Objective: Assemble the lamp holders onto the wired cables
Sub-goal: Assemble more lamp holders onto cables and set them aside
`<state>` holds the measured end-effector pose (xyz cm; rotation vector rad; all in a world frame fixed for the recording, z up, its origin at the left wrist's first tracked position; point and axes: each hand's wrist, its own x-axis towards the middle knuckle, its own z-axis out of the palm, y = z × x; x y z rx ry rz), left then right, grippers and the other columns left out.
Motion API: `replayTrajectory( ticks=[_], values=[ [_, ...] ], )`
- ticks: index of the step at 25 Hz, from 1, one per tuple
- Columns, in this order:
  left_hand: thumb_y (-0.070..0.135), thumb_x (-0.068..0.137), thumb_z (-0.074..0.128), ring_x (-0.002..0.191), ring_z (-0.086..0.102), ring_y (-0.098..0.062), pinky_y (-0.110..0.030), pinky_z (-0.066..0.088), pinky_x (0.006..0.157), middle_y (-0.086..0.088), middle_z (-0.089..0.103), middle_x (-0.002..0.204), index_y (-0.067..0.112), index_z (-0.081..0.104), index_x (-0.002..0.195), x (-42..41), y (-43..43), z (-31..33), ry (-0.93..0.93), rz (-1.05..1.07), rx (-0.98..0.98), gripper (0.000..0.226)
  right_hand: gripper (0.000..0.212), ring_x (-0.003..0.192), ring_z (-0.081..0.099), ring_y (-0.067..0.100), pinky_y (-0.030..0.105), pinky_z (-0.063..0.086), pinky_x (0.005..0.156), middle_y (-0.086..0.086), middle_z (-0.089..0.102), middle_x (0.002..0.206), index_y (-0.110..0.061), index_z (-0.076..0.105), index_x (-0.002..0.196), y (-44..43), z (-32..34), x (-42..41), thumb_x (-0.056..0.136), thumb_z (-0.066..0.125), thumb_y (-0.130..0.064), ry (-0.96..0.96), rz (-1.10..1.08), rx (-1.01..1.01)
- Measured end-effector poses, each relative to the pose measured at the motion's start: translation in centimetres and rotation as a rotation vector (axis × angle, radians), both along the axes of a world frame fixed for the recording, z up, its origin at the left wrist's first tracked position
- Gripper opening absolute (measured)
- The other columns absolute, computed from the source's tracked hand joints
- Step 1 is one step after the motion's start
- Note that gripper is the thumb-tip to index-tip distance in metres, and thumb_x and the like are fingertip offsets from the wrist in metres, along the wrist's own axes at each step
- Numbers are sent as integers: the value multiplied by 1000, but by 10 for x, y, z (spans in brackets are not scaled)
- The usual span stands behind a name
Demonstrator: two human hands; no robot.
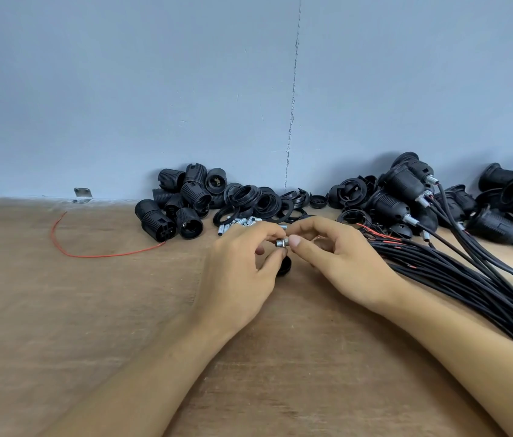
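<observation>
The 2 hands meet over the middle of the brown wooden surface (pixel 91 310), both forearms bare. Between them is 1 short metal threaded tube (pixel 281 242). The left hand (pixel 242 266) pinches it with curled fingertips from the left. The right hand (pixel 340 263) pinches its other end, thumb on the near side and forefinger arched over the top, with its other fingers loosely curled.

Just below the tube a black cap (pixel 285 266) shows, partly hidden behind the left fingers. I cannot tell whether it is held or lies on the surface.

Behind the hands, against the pale blue wall (pixel 154 89), lies a heap of black lamp holder bodies (pixel 182 203) with ribbed sides. To their right is a heap of black rings (pixel 258 201). A few loose metal tubes (pixel 236 223) lie just in front of them, near the left knuckles.

On the right a bundle of black cables (pixel 469 279) runs under the right forearm, with red wire ends showing near its far tip. Beyond it, finished holders on cables (pixel 403 190) are piled by the wall.

Well apart on the left lie 1 loose red wire (pixel 91 256), bent in a curve, and a small metal bracket (pixel 82 194) at the wall's foot.
</observation>
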<state>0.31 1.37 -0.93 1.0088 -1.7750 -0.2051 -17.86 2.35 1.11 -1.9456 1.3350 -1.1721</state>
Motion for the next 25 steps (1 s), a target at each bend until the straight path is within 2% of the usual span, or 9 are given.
replayTrajectory(
  ticks=[3, 5, 9, 12, 13, 15, 18, 21, 25],
  values=[
    [29, 80, 73, 85, 60, 2, -7, 39, 68, 20, 69, 93, 41, 68, 102, 0, 0, 0, 3, 2, 30, 25, 7, 66, 54, 32, 36, 46, 64, -4, 73, 87, -24, 73, 98, -1, 1, 1, 95, 68, -26, -14, 27, 14],
    [34, 78, 70, 89, 60, 5, -4, 38, 71, 24, 68, 95, 44, 65, 105, 0, -1, 0, 1, 7, 62, 28, 6, 69, 56, 35, 41, 49, 70, -1, 73, 88, -22, 73, 97, -2, 0, 0, 94, 69, -25, -53, 20, 26],
    [52, 73, 65, 105, 52, 4, -14, 39, 88, 29, 56, 115, 46, 55, 124, 2, -3, -3, -210, -26, 199, 51, 5, 62, 49, 11, 23, 43, 62, -13, 66, 76, -21, 73, 97, -5, -1, -6, 92, 71, -23, -138, -32, 49],
    [42, 79, 69, 90, 53, 2, -19, 42, 77, 24, 61, 95, 35, 68, 116, 2, -6, -4, -274, -16, 186, 37, 7, 66, 53, 9, 19, 45, 64, -11, 69, 80, -19, 74, 98, -7, -1, -8, 91, 73, -18, -137, -49, 65],
    [37, 81, 73, 84, 56, 2, -16, 42, 72, 24, 65, 89, 36, 70, 109, 2, -5, -2, -195, -25, 233, 28, 8, 68, 56, 9, 20, 47, 67, -8, 70, 82, -19, 74, 98, -7, -2, -7, 90, 73, -16, -129, -51, 66],
    [23, 85, 79, 79, 65, 3, -9, 47, 69, 29, 71, 91, 37, 69, 101, 2, -5, 3, 112, -109, 454, 24, 10, 70, 58, 10, 22, 49, 69, -5, 72, 85, -19, 74, 98, -8, -1, -6, 89, 74, -14, -143, -48, 62],
    [7, 90, 74, 84, 75, -10, -23, 59, 73, 8, 79, 95, 23, 68, 110, 0, -6, 8, 510, -249, 713, 26, 10, 68, 56, 9, 24, 48, 66, -7, 72, 82, -21, 74, 97, -7, 1, -6, 90, 74, -14, -214, -34, 38],
    [0, 94, 66, 82, 74, -18, -27, 59, 68, -3, 79, 90, 12, 67, 110, 0, -7, 13, 693, -319, 774, 20, 11, 66, 51, 11, 30, 48, 68, -7, 70, 81, -24, 74, 96, -5, 2, -5, 89, 74, -16, -181, -47, 12],
    [1, 95, 65, 82, 73, -20, -27, 58, 67, -1, 78, 87, 12, 67, 110, 4, -8, 14, 721, -393, 801, 19, 12, 65, 49, 11, 29, 46, 67, -1, 70, 81, -23, 75, 99, -3, 2, -2, 89, 75, -17, -121, -69, -5]
  ],
)
